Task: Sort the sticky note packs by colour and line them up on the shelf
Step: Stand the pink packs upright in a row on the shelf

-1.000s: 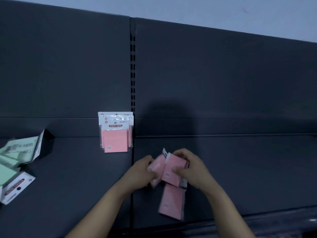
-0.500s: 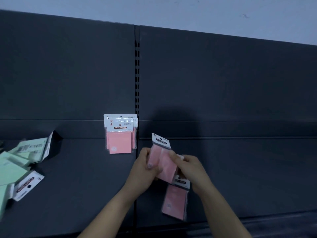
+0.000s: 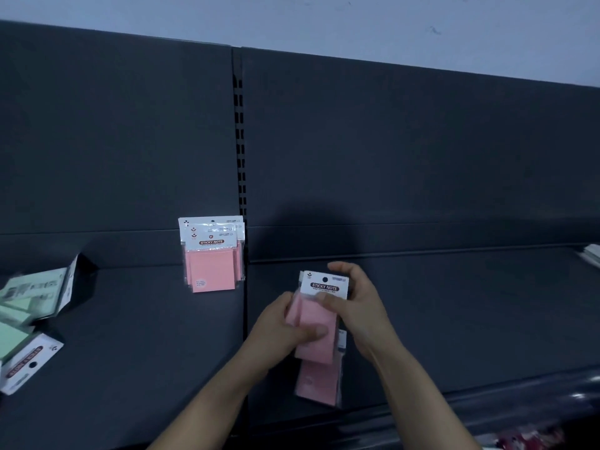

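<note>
Nearest: the shelf's (image 3: 454, 319) rounded front lip, dark grey, smooth matte metal. Below it at bottom right is something reddish (image 3: 532, 438), too blurred to identify. A flat pink pack (image 3: 319, 383) lies on the shelf deck near the front edge: a square pad in a glossy clear sleeve, its top end hidden under the hands. Just above it, both hands grip the held pink pack (image 3: 316, 323), which is off the deck and upright. The left hand (image 3: 285, 332) wraps the left edge with its thumb across the pink face. The right hand (image 3: 360, 313) pinches the white header card, thumb on the front and fingers curled behind the top. The card reads STICKY NOTE and has a round hang hole. A second pink layer shows at the left edge; can't tell if that's another pack. Far left on the deck is a loose heap of green packs (image 3: 19, 316), overlapping and tilted, blurred, with one white header card facing the camera. Further back, the pink stack (image 3: 211, 261) stands upright against the back panel (image 3: 389, 141), just left of the slotted upright (image 3: 239, 141). It is several packs deep, fronts forward. At the far right edge is a sliver of something white (image 3: 592, 256), not identifiable. The back panel is plain flat dark sheet, with a pale wall (image 3: 292, 17) above it.
</note>
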`<state>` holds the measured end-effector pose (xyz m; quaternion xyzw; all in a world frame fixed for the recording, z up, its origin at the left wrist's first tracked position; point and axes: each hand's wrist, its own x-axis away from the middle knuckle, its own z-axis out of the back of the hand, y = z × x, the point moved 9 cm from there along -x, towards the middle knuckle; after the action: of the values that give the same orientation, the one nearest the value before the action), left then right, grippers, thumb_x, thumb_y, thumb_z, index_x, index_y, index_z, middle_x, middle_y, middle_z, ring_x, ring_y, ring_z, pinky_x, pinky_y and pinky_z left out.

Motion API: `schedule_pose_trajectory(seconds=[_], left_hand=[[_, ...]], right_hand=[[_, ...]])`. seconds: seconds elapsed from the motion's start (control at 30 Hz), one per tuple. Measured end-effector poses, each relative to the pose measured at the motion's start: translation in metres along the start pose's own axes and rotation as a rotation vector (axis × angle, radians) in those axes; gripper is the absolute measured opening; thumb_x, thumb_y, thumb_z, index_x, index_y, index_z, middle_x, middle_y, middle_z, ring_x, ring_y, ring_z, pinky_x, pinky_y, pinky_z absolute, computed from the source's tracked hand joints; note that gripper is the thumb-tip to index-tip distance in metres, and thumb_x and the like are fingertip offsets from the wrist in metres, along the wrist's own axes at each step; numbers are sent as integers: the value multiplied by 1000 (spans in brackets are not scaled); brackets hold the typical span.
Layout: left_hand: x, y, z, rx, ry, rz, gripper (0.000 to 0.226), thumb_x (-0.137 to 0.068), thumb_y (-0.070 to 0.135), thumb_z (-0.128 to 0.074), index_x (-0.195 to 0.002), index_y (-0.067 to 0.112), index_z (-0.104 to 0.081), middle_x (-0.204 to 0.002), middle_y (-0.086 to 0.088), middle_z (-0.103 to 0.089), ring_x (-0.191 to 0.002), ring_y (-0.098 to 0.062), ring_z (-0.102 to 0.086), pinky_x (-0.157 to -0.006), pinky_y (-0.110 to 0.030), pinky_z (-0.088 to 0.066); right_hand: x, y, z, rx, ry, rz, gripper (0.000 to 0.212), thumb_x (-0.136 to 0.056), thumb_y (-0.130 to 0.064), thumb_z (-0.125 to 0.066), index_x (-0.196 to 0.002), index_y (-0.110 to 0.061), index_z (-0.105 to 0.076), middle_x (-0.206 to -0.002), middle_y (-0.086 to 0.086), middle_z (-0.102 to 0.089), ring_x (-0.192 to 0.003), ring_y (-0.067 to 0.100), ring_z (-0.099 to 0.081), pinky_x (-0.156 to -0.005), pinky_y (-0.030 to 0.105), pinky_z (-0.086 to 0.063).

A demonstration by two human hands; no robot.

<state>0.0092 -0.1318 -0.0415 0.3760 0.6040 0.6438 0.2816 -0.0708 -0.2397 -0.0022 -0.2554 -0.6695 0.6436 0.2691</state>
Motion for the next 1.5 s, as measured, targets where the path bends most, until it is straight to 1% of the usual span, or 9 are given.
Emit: schedule_pose_trajectory(seconds=[0.13,0.23,0.33,0.47,0.67,0.97,1.07,1.33,1.5], left_hand=[[4,-15,-10,-269,-59,87,36,-72,33,-76,-102,20,-63,-96,1,-72,-86,-14,-70,-81,-43,-57],[9,-17,-17,-729,-37,19,33,-76,47,-60,-104,30,-60,-95,7,-63,-92,-14,-58,-83,-37,-51],[15,-19,-23,-969,27,-47,46,-74,60,-55,-112,34,-50,-100,8,-49,-100,-14,-46,-86,-31,-44],[15,-18,-20,-938,41,-21,55,-68,57,-66,-116,33,-52,-105,10,-54,-99,-10,-54,-82,-29,-47],[16,-19,-12,-724,52,22,56,-64,39,-79,-113,28,-54,-103,11,-62,-92,-7,-61,-79,-30,-52],[30,-6,13,-2,51,4,43,-78,-6,-70,-114,17,-61,-100,1,-74,-93,-14,-70,-73,-25,-55],[30,10,40,41,208,-141,45,-81,-3,-69,-117,21,-58,-106,-2,-72,-96,-19,-69,-71,-40,-58],[28,-18,58,-165,257,-195,74,-77,-3,-70,-133,31,-35,-120,21,-60,-115,-2,-57,-88,-17,-47],[27,-13,73,-320,393,-206,66,-85,-2,-62,-130,39,-35,-125,23,-51,-118,8,-48,-101,-18,-41]], right_hand=[[7,18,4,235,-138,-80,33,-79,-1,-73,-104,-18,-60,-96,4,-68,-79,12,-65,-68,25,-55],[10,37,11,406,-120,-127,27,-76,-7,-75,-98,-15,-61,-92,1,-66,-77,9,-61,-70,27,-53],[14,51,23,725,-72,-182,41,-71,-33,-79,-105,-22,-59,-109,-1,-56,-96,12,-58,-82,28,-51],[16,55,18,787,-258,-283,56,-69,-33,-80,-118,-20,-56,-117,-1,-52,-103,14,-58,-92,30,-50],[17,55,6,735,-391,-327,15,-72,-14,-77,-75,-22,-65,-76,-7,-67,-74,9,-61,-72,23,-47],[13,17,-34,328,-417,-64,33,-77,1,-73,-105,-15,-63,-101,4,-72,-92,15,-67,-90,39,-54],[6,-1,-51,199,-340,82,44,-78,2,-71,-113,-21,-58,-110,0,-70,-103,15,-65,-93,34,-52],[6,42,-88,237,-434,45,67,-84,11,-46,-129,-39,-46,-126,-17,-61,-119,-2,-54,-108,31,-40],[-6,33,-94,348,-415,172,64,-84,7,-47,-127,-39,-47,-120,-17,-62,-111,0,-58,-98,24,-46]])
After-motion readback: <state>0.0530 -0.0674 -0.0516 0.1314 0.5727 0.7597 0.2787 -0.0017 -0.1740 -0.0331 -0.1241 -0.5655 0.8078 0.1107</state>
